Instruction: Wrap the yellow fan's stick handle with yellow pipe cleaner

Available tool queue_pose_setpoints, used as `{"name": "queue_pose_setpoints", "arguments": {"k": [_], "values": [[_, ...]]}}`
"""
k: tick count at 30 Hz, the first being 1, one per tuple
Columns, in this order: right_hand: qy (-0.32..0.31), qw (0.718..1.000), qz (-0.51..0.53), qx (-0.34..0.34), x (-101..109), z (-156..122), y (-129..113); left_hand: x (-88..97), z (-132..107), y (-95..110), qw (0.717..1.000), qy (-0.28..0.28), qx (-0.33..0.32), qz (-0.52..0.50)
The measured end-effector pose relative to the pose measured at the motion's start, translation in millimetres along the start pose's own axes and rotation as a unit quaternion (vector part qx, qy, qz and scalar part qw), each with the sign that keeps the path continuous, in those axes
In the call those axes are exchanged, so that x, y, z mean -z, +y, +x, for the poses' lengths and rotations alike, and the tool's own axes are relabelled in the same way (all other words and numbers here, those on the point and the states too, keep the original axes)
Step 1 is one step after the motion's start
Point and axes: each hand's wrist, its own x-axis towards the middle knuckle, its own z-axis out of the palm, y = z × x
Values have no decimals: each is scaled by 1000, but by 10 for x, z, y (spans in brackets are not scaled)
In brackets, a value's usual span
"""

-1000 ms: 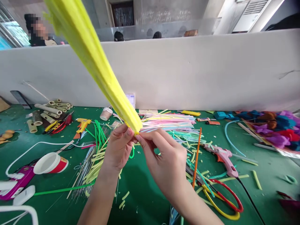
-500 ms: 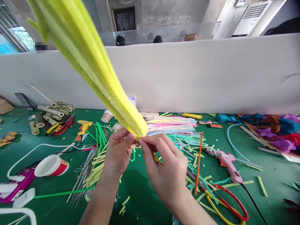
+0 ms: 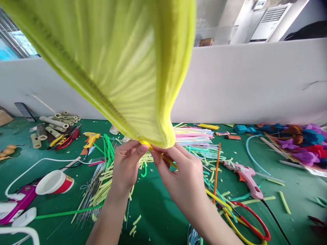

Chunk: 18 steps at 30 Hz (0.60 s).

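A large yellow-green leaf-like piece [image 3: 120, 68] rises from my hands past the top edge, its sheer pleated sheet bordered by a thick fuzzy rim. Its narrow base meets a thin yellow stem [image 3: 168, 160]. My left hand [image 3: 127, 163] pinches the yellow base between thumb and index finger. Close beside it, my right hand [image 3: 178, 168] is closed with thumb and fingers on the stem, which passes under the palm. Yellow also shows beyond the right wrist, over the scissors [image 3: 251, 217]. The right fingertips are partly hidden behind the piece's lower corner.
On the green table [image 3: 158, 211] lie bundled pipe cleaners [image 3: 194, 136] and cut yellow-green strips [image 3: 103, 185]. A pink glue gun [image 3: 245, 177] is right, a yellow glue gun [image 3: 90, 139] left. Paper cups [image 3: 55, 182], a purple power strip [image 3: 21, 204] and bamboo tubes [image 3: 57, 124] also stand left.
The leaf-like piece has turned from nearly edge-on to show its broad pleated face. Its lower corner shifted right. Both hands keep nearly the same place.
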Motion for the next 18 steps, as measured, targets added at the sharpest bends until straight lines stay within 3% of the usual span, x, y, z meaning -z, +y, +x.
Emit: {"name": "queue_pose_setpoints", "arguments": {"k": [6, 11, 18], "values": [[-33, 998, -48, 4, 34, 50, -32, -33, 6, 19, 1000, 16, -4, 27], [-15, 997, -66, 34, 55, 80, -42, -60, 10, -1, 1000, 24, -19, 2], [32, 995, -68, 64, -59, 11, -93, -215, -58, -69, 983, 159, -88, -33]]}}
